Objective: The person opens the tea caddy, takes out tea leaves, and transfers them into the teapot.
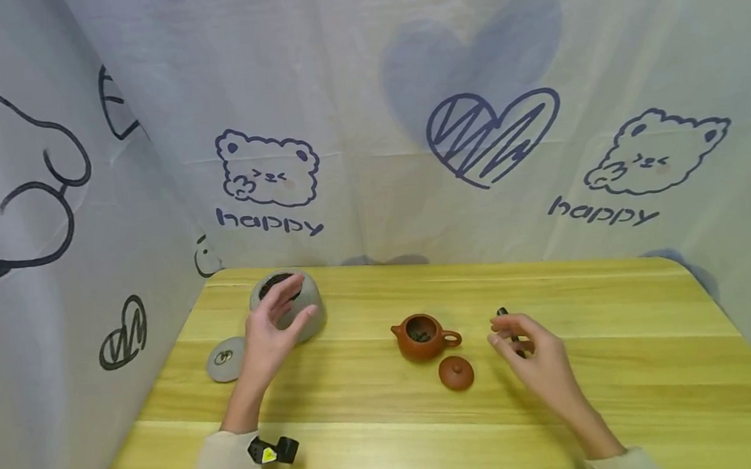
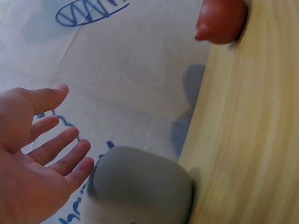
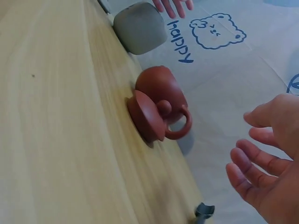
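Note:
My left hand (image 1: pixel 270 337) hovers with spread fingers over a rounded grey jar (image 1: pixel 313 311), overlapping its mouth in the head view. Dark grains fill the jar (image 2: pixel 140 186). Nothing is between the thumb and fingers of that hand. At the right, my right hand (image 1: pixel 540 358) is raised with loosely bent, empty fingers. Below it lies a slim dark tool (image 1: pixel 502 312) with a curved end (image 3: pixel 204 211), partly hidden by the fingers. Between the hands stands a small reddish-brown teapot (image 1: pixel 419 350), dark leaves inside, spout pointing left. Its knobbed lid (image 1: pixel 457 373) lies in front of the handle.
A round grey lid (image 1: pixel 224 361) with a ring-like mark lies left of the jar. The wooden table (image 1: pixel 381 450) ends at the back against a printed cloth (image 1: pixel 365 116), and another cloth side (image 1: pixel 29 332) hangs along the left.

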`<state>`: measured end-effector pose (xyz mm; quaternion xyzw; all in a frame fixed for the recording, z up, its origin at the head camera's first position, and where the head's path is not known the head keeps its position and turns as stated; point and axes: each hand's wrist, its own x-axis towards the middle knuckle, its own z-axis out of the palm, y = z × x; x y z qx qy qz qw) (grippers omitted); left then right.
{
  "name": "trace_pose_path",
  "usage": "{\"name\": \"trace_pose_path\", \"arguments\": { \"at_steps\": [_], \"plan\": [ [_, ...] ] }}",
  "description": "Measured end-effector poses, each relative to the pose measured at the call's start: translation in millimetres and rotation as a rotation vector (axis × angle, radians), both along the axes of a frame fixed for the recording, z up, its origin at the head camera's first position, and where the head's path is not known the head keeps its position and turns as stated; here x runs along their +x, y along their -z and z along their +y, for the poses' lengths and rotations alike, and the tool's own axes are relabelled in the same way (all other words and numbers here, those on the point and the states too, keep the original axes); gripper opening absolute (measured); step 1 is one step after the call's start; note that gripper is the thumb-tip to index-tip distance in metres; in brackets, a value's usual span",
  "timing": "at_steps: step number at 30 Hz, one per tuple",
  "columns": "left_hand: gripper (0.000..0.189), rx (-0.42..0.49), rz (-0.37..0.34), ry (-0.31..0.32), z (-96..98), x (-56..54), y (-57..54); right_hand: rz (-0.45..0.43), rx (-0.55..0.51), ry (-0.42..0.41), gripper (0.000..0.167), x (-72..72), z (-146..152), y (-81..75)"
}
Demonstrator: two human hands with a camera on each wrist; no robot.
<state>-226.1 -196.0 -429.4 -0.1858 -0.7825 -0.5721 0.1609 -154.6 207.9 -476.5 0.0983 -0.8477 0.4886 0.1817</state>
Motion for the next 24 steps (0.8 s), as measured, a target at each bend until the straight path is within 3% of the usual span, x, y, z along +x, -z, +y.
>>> {"name": "trace_pose_path", "arguments": {
  "at_steps": [4,7,15,24],
  "plan": [
    [0.047,0.013,-0.010,0.037,15.7,1.9,5.1,-0.019,-0.096,-0.036,0.021,-1.0,-5,4.4],
    [0.046,-0.001,-0.019,0.023,27.5,3.0,9.9,-0.044,-0.149,-0.067,0.021,-0.7,-9,8.1],
    [0.043,-0.020,-0.025,0.070,51.0,5.5,30.5,-0.054,-0.202,-0.104,0.024,1.1,-22,18.3],
    [0.040,-0.054,-0.140,0.151,69.6,15.1,44.0,-0.131,-0.215,-0.140,0.027,3.0,-29,31.1]
  ]
}}
